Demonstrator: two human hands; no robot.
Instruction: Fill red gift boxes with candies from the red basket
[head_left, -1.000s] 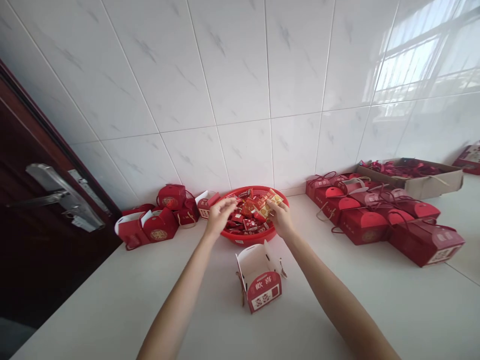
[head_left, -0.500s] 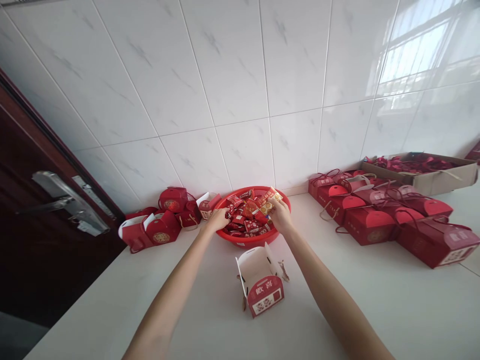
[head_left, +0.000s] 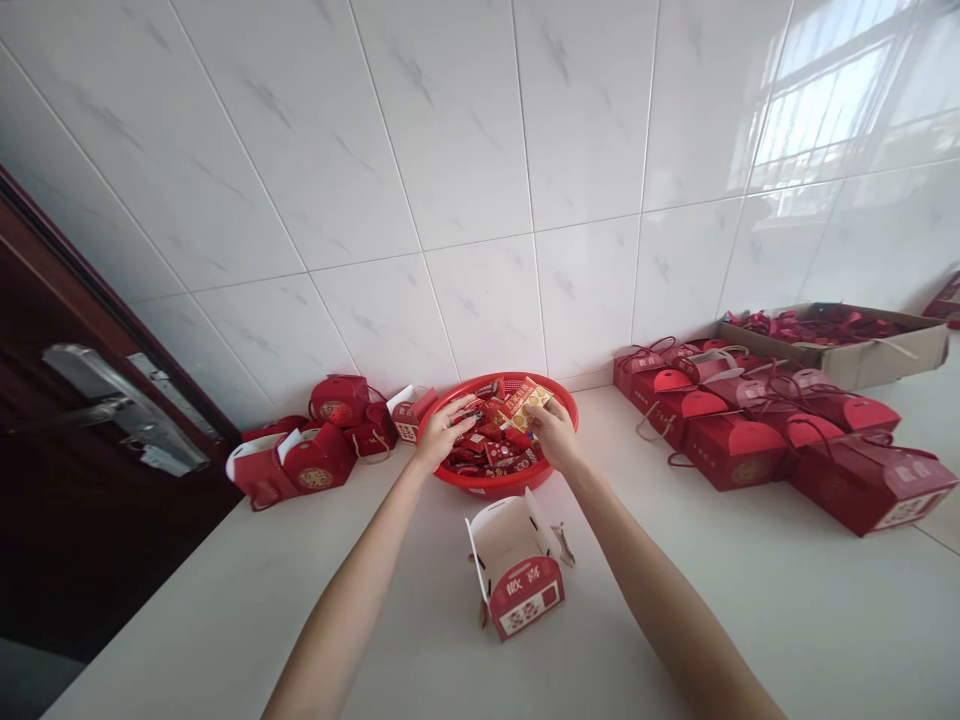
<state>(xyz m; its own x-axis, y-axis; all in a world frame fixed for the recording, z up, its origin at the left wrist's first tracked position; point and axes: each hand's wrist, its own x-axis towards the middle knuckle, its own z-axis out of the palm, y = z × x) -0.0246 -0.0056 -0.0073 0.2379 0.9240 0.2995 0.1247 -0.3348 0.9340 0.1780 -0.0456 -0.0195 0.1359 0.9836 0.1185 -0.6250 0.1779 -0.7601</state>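
Note:
A round red plastic basket [head_left: 491, 489] holds a heap of red-wrapped sweets [head_left: 501, 455]. Over its left side is my left hand [head_left: 442, 436], fingers apart above the sweets; nothing shows clearly in its grasp. My right hand [head_left: 556, 436], at the basket's right side, pinches a flat red-and-yellow snack packet [head_left: 528, 400] between thumb and fingers, raised above the heap. In front of the basket, between my forearms, stands an open red gift box [head_left: 525, 598] with a white inside and its flaps up.
Several red gift boxes [head_left: 322, 462] sit left of the basket by the wall. At right stand several closed red boxes [head_left: 731, 450] with cord handles. Behind them is a cardboard tray [head_left: 885, 362] of dark red ribbon-like pieces. A dark door with a metal handle [head_left: 127, 410] is at left.
My left hand has lifted from the sweets and its fingers have spread. My right hand has brought the snack packet a little left, toward the middle of the basket.

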